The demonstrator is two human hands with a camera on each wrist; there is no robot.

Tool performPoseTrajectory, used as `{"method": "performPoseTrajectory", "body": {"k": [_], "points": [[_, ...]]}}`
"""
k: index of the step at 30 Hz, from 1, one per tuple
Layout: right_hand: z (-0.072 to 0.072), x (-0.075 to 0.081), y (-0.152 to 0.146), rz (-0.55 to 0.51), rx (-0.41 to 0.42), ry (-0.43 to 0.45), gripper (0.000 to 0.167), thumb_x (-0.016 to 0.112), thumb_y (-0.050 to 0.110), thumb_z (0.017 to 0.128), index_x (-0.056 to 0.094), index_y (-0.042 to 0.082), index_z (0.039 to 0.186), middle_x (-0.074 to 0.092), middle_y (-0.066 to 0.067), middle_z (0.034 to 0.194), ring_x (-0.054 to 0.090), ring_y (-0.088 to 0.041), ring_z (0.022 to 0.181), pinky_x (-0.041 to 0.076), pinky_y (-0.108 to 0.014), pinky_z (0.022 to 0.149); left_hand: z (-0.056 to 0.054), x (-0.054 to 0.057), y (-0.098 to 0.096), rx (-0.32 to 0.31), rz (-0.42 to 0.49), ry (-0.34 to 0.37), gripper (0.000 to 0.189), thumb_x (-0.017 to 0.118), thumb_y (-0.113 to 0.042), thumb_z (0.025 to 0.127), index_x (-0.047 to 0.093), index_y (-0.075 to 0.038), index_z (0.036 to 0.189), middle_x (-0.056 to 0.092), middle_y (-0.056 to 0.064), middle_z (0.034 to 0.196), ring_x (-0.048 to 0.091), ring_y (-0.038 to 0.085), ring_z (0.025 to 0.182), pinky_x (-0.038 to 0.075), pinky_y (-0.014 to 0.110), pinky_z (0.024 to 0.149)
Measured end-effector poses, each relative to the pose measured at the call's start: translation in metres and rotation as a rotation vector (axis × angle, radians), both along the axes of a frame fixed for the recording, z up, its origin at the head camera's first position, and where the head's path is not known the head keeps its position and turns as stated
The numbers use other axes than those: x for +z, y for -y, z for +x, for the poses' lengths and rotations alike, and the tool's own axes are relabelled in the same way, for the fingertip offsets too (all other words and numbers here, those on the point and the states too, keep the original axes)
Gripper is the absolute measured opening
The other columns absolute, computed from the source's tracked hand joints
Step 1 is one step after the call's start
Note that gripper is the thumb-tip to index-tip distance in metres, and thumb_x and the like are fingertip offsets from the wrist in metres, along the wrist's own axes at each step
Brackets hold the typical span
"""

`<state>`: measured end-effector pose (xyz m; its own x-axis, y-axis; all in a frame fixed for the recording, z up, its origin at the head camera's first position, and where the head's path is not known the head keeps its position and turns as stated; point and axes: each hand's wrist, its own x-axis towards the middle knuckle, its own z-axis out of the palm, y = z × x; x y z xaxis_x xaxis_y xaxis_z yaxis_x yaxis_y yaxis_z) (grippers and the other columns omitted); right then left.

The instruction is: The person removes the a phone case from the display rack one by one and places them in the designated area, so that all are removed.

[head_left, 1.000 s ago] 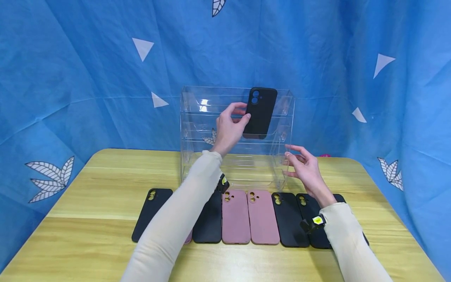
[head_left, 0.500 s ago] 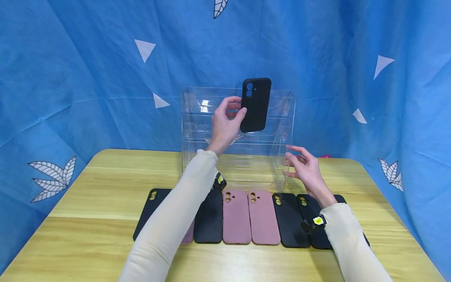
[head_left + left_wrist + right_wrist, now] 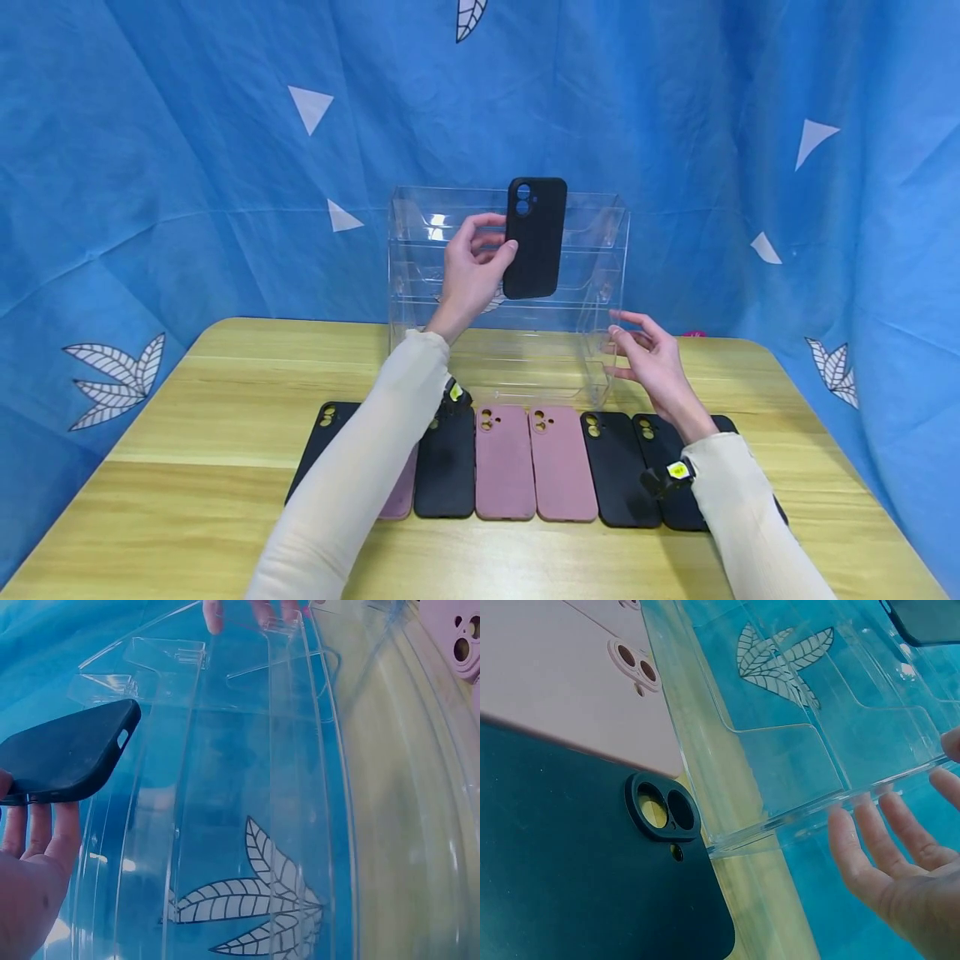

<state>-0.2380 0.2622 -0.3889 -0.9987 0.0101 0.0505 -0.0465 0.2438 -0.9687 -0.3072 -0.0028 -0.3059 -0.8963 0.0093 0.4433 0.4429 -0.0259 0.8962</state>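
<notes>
My left hand [image 3: 471, 265] pinches a black phone case [image 3: 536, 237] by its left edge, thumb on the camera-hole side and fingers behind. The case stands nearly upright before the upper tiers of a clear acrylic tiered rack [image 3: 420, 218]. In the left wrist view the case [image 3: 71, 754] is seen edge-on, close to the rack's tier lips. At the rack's right side, my right hand [image 3: 654, 354] rests its fingertips against the clear side panel. The right wrist view shows those loosely spread fingers [image 3: 892, 832] along the panel's outer face.
Lying in a row in front of the rack are black and pink phone cases, among them a pink case [image 3: 505, 467] and a black case [image 3: 618, 471]. My left sleeve [image 3: 360, 467] covers part of the row. A blue curtain [image 3: 225, 167] hangs behind the wooden table [image 3: 187, 467].
My left hand has drawn the black phone case leftward; it rose out of the rack's tier, then sank slightly and straightened upright. The right hand has stayed at the rack's side.
</notes>
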Motion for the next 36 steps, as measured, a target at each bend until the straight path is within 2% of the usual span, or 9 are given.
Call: {"method": "performPoseTrajectory", "body": {"k": [5, 9, 16, 23, 25, 32, 36], "points": [[-0.001, 0.000, 0.000, 0.006, 0.002, 0.002, 0.056, 0.052, 0.038, 0.107, 0.041, 0.012, 0.155, 0.050, -0.024, 0.145, 0.069, -0.005, 0.104, 0.063, -0.032, 0.081, 0.004, -0.004, 0.007, -0.032, 0.049, 0.036, 0.035, 0.068, -0.008, 0.097, 0.060, -0.015, 0.129, 0.070, 0.013, 0.106, 0.071, 0.021, 0.082, 0.064, 0.035, 0.072], [-0.002, 0.001, -0.001, 0.009, 0.002, 0.004, 0.056, 0.052, 0.039, 0.106, 0.041, 0.014, 0.155, 0.051, -0.021, 0.144, 0.068, -0.006, 0.104, 0.063, -0.033, 0.081, 0.007, -0.005, 0.011, -0.052, 0.071, 0.042, 0.035, 0.068, -0.007, 0.097, 0.058, -0.016, 0.130, 0.070, 0.011, 0.105, 0.071, 0.018, 0.081, 0.064, 0.036, 0.070], [-0.003, 0.001, -0.001, 0.007, 0.005, 0.004, 0.056, 0.051, 0.038, 0.107, 0.040, 0.013, 0.156, 0.050, -0.023, 0.145, 0.068, -0.006, 0.104, 0.063, -0.032, 0.080, 0.012, -0.007, 0.017, -0.044, 0.073, 0.049, 0.036, 0.069, -0.007, 0.096, 0.059, -0.016, 0.130, 0.069, 0.007, 0.101, 0.070, 0.014, 0.076, 0.063, 0.032, 0.066], [-0.003, 0.002, -0.002, 0.010, -0.004, 0.009, 0.055, 0.051, 0.038, 0.107, 0.041, 0.013, 0.155, 0.058, -0.004, 0.129, 0.068, -0.007, 0.104, 0.063, -0.031, 0.080, 0.018, -0.012, 0.024, -0.037, 0.072, 0.056, 0.036, 0.069, -0.008, 0.097, 0.059, -0.017, 0.131, 0.069, 0.008, 0.102, 0.071, 0.013, 0.078, 0.062, 0.032, 0.065], [-0.003, 0.002, -0.002, 0.011, -0.004, 0.008, 0.055, 0.052, 0.038, 0.107, 0.041, 0.014, 0.155, 0.058, -0.005, 0.130, 0.069, -0.007, 0.104, 0.063, -0.031, 0.080, 0.020, -0.013, 0.027, -0.034, 0.072, 0.057, 0.037, 0.069, -0.008, 0.097, 0.059, -0.017, 0.131, 0.069, 0.008, 0.103, 0.071, 0.013, 0.078, 0.063, 0.032, 0.066], [-0.004, -0.001, -0.001, 0.016, 0.008, 0.001, 0.056, 0.051, 0.038, 0.107, 0.040, 0.013, 0.156, 0.048, -0.025, 0.147, 0.068, -0.006, 0.104, 0.063, -0.034, 0.081, 0.026, -0.018, 0.036, -0.030, 0.076, 0.065, 0.037, 0.068, -0.008, 0.097, 0.059, -0.017, 0.131, 0.069, 0.003, 0.101, 0.071, 0.012, 0.079, 0.063, 0.032, 0.066], [-0.004, -0.001, -0.002, 0.013, 0.012, 0.001, 0.057, 0.051, 0.039, 0.107, 0.039, 0.013, 0.156, 0.046, -0.027, 0.149, 0.068, -0.004, 0.103, 0.063, -0.034, 0.081, 0.029, -0.021, 0.042, -0.046, 0.093, 0.062, 0.037, 0.067, -0.006, 0.097, 0.058, -0.016, 0.133, 0.069, 0.001, 0.100, 0.072, 0.011, 0.079, 0.062, 0.031, 0.065]]}}
